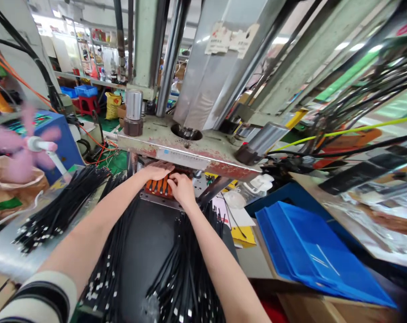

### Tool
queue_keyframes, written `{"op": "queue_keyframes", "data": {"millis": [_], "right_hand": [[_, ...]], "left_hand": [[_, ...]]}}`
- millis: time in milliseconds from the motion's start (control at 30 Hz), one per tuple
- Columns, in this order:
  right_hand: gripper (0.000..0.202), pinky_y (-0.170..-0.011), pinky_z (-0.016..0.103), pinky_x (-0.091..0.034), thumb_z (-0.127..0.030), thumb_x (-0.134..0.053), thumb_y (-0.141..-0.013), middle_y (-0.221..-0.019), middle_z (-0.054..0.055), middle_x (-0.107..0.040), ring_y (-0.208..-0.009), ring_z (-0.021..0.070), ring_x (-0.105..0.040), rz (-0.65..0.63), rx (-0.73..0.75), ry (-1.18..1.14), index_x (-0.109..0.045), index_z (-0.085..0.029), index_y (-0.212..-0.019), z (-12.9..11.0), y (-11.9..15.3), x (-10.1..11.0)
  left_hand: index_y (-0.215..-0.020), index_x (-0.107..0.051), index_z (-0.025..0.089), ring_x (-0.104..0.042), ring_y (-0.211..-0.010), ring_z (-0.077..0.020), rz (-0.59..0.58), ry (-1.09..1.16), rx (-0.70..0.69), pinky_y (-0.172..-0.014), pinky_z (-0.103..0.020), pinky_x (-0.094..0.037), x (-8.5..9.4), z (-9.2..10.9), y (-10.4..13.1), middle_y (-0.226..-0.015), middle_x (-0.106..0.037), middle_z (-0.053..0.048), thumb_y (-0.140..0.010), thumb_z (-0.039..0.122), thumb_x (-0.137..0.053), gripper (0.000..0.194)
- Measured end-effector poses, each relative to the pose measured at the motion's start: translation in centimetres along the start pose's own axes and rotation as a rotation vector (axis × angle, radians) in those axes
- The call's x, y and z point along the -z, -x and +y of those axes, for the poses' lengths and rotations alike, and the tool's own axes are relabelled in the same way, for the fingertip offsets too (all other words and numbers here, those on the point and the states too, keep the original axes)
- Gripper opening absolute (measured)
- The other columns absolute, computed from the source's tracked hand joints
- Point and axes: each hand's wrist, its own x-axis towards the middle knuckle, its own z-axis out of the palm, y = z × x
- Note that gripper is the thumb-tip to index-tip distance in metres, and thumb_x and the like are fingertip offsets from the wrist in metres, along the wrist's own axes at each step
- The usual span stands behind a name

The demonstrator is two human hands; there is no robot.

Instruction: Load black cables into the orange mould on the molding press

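Under the plate of a press, an orange mould block (159, 186) holds a row of several short black cable ends lying side by side. My left hand (158, 171) lies flat across the back of the block, its fingers stretched out to the right. At the right end of the row is my right hand (183, 188), thumb and fingers pinched together; what sits between them is hidden. In front of the block, black cables with metal-tipped ends lie in a right bundle (190, 269) and a left bundle (105, 269) on a dark work surface (141, 251).
The heavy press plate (190, 154) hangs just above my hands. At the left are another black cable bundle (60, 206) and a pink fan (30, 143). Blue plastic bins (311, 251) and a yellow packet (242, 236) are to the right.
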Motion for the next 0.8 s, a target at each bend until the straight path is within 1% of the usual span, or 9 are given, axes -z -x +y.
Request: {"op": "queue_keyframes", "data": {"millis": [67,133,200,267,367,467,633,700,800], "right_hand": [[0.016,-0.074,0.026,-0.043,-0.026,-0.053,-0.091,-0.082,0.006,-0.067,-0.079,0.0176,-0.063,0.034,0.043,0.005,-0.066,-0.017,-0.091,0.9,3.0,0.8],[0.024,-0.067,0.027,-0.043,-0.032,-0.049,-0.094,-0.081,0.008,-0.068,-0.074,0.0191,-0.064,0.006,-0.01,0.129,-0.066,-0.017,-0.086,1.9,6.6,1.6],[0.032,-0.062,0.029,-0.043,-0.038,-0.048,-0.094,-0.08,0.012,-0.069,-0.071,0.0235,-0.067,-0.13,-0.124,0.321,-0.067,-0.016,-0.082,2.6,9.5,2.0],[0.035,-0.061,0.032,-0.044,-0.043,-0.052,-0.092,-0.079,0.016,-0.07,-0.073,0.0293,-0.069,-0.324,-0.21,0.449,-0.069,-0.015,-0.079,2.9,11.3,2.0],[0.029,-0.065,0.035,-0.046,-0.038,-0.056,-0.088,-0.082,0.018,-0.071,-0.081,0.0327,-0.07,-0.49,-0.253,0.449,-0.07,-0.015,-0.077,3.0,11.9,1.8],[0.024,-0.068,0.032,-0.045,-0.029,-0.054,-0.087,-0.078,0.013,-0.072,-0.081,0.028,-0.07,-0.452,-0.254,0.288,-0.066,-0.018,-0.069,3.0,11.7,2.2],[0.02,-0.058,0.025,-0.043,-0.03,-0.052,-0.088,-0.06,-0.001,-0.066,-0.054,0.0152,-0.062,-0.323,-0.199,-0.322,-0.055,-0.021,-0.07,1.6,12.4,3.8],[0.012,-0.053,0.023,-0.043,-0.031,-0.053,-0.088,-0.06,-0.003,-0.065,-0.049,0.0126,-0.058,-0.276,-0.151,-0.549,-0.055,-0.022,-0.081,0.2,12.6,4.4],[0.009,-0.05,0.022,-0.042,-0.031,-0.056,-0.087,-0.063,-0.003,-0.065,-0.049,0.0118,-0.055,-0.178,-0.049,-0.722,-0.056,-0.023,-0.091,-2.3,12.2,5.3]], "left_hand": [[-0.139,-0.041,0.016,-0.045,-0.13,-0.0195,0.106,0.002,-0.019,-0.108,-0.034,-0.034,-0.9,-0.4,3.2,-0.144,-0.047,-0.01,-0.1,0.037,-0.02,0.049],[-0.13,-0.049,0.014,-0.05,-0.122,-0.0194,0.266,-0.029,-0.003,-0.104,-0.032,-0.037,-1.9,-0.9,7.2,-0.132,-0.055,-0.011,-0.1,0.032,-0.023,0.044],[-0.109,-0.062,0.013,-0.055,-0.108,-0.0227,0.342,-0.11,0.084,-0.097,-0.034,-0.042,-3.0,-1.2,10.8,-0.11,-0.063,-0.012,-0.098,0.031,-0.03,0.038],[-0.092,-0.065,0.013,-0.055,-0.104,-0.027,0.274,-0.175,0.177,-0.091,-0.038,-0.044,-4.2,-1.3,13.0,-0.099,-0.062,-0.014,-0.094,0.035,-0.042,0.032],[-0.086,-0.066,0.011,-0.053,-0.106,-0.0326,0.156,-0.138,0.279,-0.087,-0.043,-0.045,-5.6,-1.3,13.2,-0.102,-0.059,-0.018,-0.086,0.032,-0.055,0.024],[-0.079,-0.064,0.011,-0.056,-0.101,-0.0312,0.16,-0.037,0.322,-0.083,-0.042,-0.045,-5.9,-1.6,11.9,-0.098,-0.06,-0.017,-0.083,0.023,-0.054,0.016],[-0.077,-0.056,0.017,-0.06,-0.072,-0.015,0.179,0.167,0.261,-0.068,-0.026,-0.046,-3.3,-1.8,12.5,-0.075,-0.061,-0.001,-0.085,0.025,-0.054,0.012],[-0.078,-0.053,0.018,-0.056,-0.062,-0.0118,0.236,0.322,0.168,-0.061,-0.023,-0.043,-1.3,-0.7,13.5,-0.067,-0.058,0.003,-0.087,0.027,-0.052,0.013],[-0.079,-0.051,0.018,-0.049,-0.057,-0.009,0.328,0.565,0.0,-0.056,-0.021,-0.039,2.1,2.5,14.7,-0.064,-0.052,0.005,-0.088,0.03,-0.053,0.015]]}}
